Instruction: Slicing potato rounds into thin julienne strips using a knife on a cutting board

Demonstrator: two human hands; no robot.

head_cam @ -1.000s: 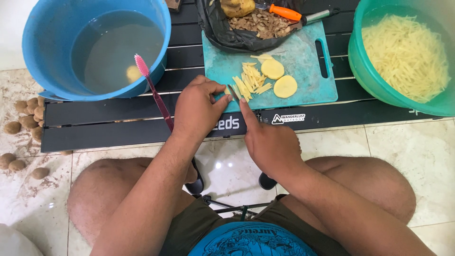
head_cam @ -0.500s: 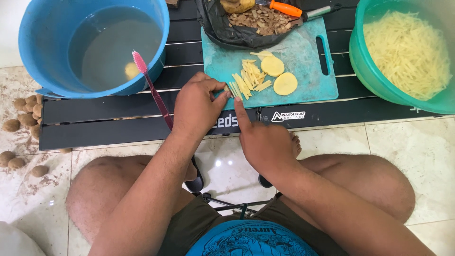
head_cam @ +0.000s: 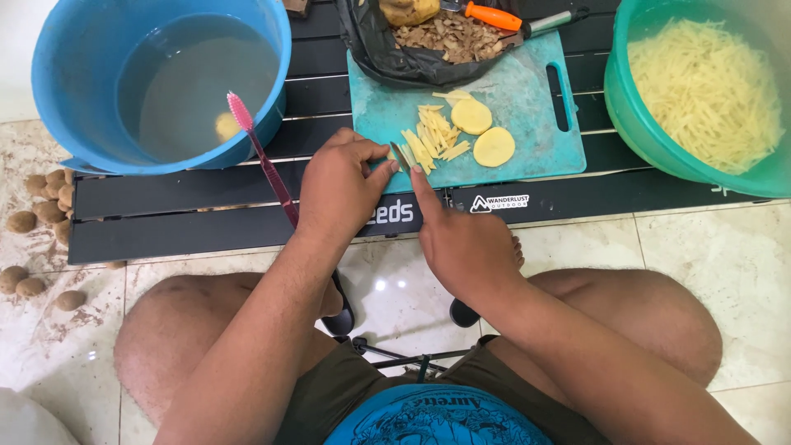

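My left hand [head_cam: 338, 185] presses its fingertips on a small piece of potato at the near left of the teal cutting board [head_cam: 527, 91]. My right hand [head_cam: 465, 243] grips a knife [head_cam: 401, 155]; the index finger lies along the blade and the handle is hidden in my palm. The blade stands just right of my left fingertips. A loose pile of cut potato strips [head_cam: 432, 136] lies beside it, with two round potato slices [head_cam: 471, 116] [head_cam: 494, 147] further right.
A blue basin [head_cam: 74, 91] of water with a potato in it stands at the left, a pink toothbrush [head_cam: 262, 161] leaning on it. A green basin [head_cam: 622, 99] of potato strips is at the right. A black bag of peels [head_cam: 445, 37], orange-handled peeler [head_cam: 493, 15], black slatted table [head_cam: 189, 206], small potatoes on the floor [head_cam: 45, 202].
The knife blade has come down again close to my left fingertips, and a few more strips lie beside the pile. Both hands stayed in nearly the same place.
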